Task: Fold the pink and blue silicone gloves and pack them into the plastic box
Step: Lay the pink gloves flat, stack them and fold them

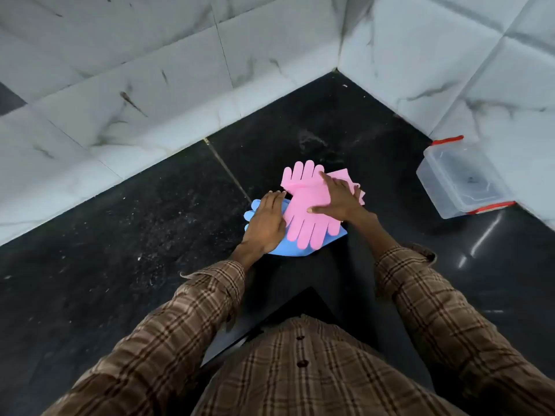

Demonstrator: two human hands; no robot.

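Observation:
Two pink silicone gloves (306,205) lie stacked in the middle of the black counter, one set of fingers pointing away from me and one toward me. Under them lies a blue glove (295,247), showing at the left and at the near edge. My left hand (268,220) lies flat on the blue glove at the pink pile's left edge, fingers spread. Pressing down on the pink gloves from the right, my right hand (339,199) is also flat with its fingers apart. The clear plastic box (462,178) with red clips stands open at the right, against the wall.
White marble-look tiled walls (150,94) meet in a corner behind the gloves. The black counter (150,235) is dusty and has a seam running toward the gloves. My plaid sleeves fill the near part of the view.

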